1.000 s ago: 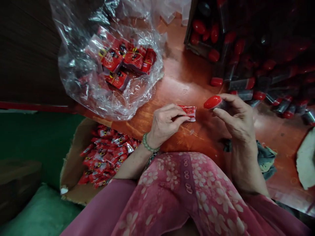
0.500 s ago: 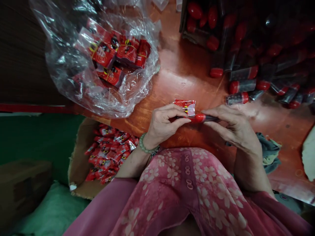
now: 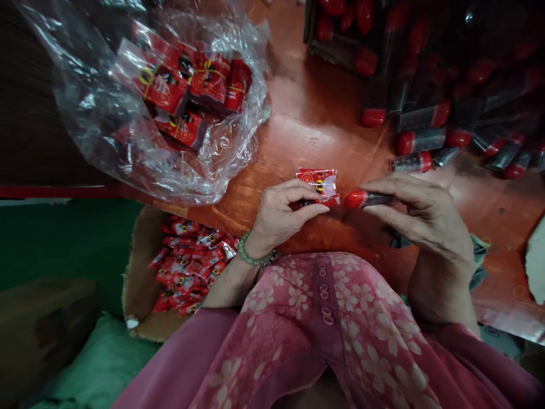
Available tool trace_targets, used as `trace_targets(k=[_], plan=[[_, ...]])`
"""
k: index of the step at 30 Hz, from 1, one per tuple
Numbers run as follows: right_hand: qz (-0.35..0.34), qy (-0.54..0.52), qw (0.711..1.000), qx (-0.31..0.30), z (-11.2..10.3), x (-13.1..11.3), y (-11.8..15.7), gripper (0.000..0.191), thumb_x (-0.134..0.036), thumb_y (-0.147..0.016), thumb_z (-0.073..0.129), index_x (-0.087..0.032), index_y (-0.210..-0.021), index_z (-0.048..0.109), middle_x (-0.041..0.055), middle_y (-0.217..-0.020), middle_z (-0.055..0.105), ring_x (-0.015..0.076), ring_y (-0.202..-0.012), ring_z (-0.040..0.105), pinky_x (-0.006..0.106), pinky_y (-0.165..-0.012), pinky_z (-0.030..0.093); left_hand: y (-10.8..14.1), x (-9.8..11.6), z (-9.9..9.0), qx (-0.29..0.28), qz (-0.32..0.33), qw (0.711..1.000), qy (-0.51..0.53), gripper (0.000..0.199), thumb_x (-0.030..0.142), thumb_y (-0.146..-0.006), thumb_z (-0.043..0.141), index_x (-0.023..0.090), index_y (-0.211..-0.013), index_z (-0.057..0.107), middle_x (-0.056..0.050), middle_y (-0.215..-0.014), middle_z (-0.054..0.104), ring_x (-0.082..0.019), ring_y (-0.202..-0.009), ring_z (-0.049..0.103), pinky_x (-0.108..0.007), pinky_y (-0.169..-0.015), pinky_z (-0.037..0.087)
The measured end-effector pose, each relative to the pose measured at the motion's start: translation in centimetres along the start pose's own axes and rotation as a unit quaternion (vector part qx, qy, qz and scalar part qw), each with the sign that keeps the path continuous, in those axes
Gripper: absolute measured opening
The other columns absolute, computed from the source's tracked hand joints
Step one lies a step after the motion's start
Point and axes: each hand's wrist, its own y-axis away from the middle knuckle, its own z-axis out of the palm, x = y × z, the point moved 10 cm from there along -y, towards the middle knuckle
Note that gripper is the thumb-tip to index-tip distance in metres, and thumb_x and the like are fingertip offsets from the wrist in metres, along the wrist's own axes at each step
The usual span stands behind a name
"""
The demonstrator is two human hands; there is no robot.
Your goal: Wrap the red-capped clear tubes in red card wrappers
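My left hand (image 3: pixel 289 207) is closed in a pinch on a small red printed sleeve (image 3: pixel 331 200), whose right end sticks out past the fingertips. Just behind the fingers lie more flat red printed sleeves (image 3: pixel 326 180), partly covered by this hand. Between thumb and fingers, my right hand (image 3: pixel 419 210) grips a dark see-through tube with a red rounded cap (image 3: pixel 356 199). The cap points left toward the sleeve, with a small gap between them. The tube's far end is hidden in the hand.
At the back left, a clear plastic bag (image 3: pixel 200 182) holds banded bundles of red sleeves (image 3: pixel 168 91). Many red-capped tubes (image 3: pixel 421 140) lie at the back right, some in a dark box. Left of my lap, a cardboard box (image 3: pixel 142 255) contains red packets (image 3: pixel 191 267).
My right hand has moved right, drawing the tube's red cap away from the sleeve in my left hand, where it touched or overlapped before. The left hand stays nearly in place.
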Motion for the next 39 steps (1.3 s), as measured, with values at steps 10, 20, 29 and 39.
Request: trace_targets(k=[10,20,29,39], plan=[[0.023,0.09,0.981,-0.169,3.7,-0.3,-0.3,0.028,-0.031,-0.1,0.058,-0.023,-0.121,0.075,0.0074,-0.092,0.073,0.0196,-0.078,0.066,0.031,-0.071,0.048,0.6,0.9,1.2,-0.051,0.057,0.996,-0.043,0.013,0.029,-0.084,0.079,0.017,-0.086,0.078,-0.004,-0.083,0.077,-0.012,-0.076,0.072,-0.022,-0.071,0.056],[0.012,0.091,0.971,-0.22,2.8,-0.6,-0.7,0.031,-0.031,-0.102,0.052,-0.021,-0.12,0.074,0.0086,-0.093,0.071,0.0213,-0.079,0.066,0.033,-0.073,0.046,0.7,0.0,1.3,-0.09,0.01,0.996,-0.026,0.016,0.033,-0.086,0.078,0.017,-0.084,0.078,-0.004,-0.083,0.077,-0.012,-0.074,0.07,-0.023,-0.071,0.055],[0.014,0.09,0.967,-0.239,3.5,-1.2,-1.0,0.03,-0.027,-0.101,0.052,-0.022,-0.122,0.073,0.0084,-0.094,0.072,0.0209,-0.079,0.066,0.031,-0.072,0.046,0.7,0.9,1.5,-0.096,0.053,0.994,-0.024,0.012,0.027,-0.085,0.079,0.015,-0.087,0.077,-0.004,-0.081,0.075,-0.011,-0.073,0.07,-0.021,-0.068,0.055],[0.016,0.089,0.968,-0.235,4.8,-1.1,-1.8,0.032,-0.025,-0.099,0.053,-0.024,-0.124,0.072,0.0091,-0.098,0.074,0.0227,-0.08,0.069,0.034,-0.073,0.049,1.0,0.7,2.2,-0.121,0.033,0.99,-0.065,0.017,0.034,-0.089,0.073,0.017,-0.089,0.077,-0.006,-0.084,0.076,-0.014,-0.075,0.07,-0.025,-0.071,0.054]])
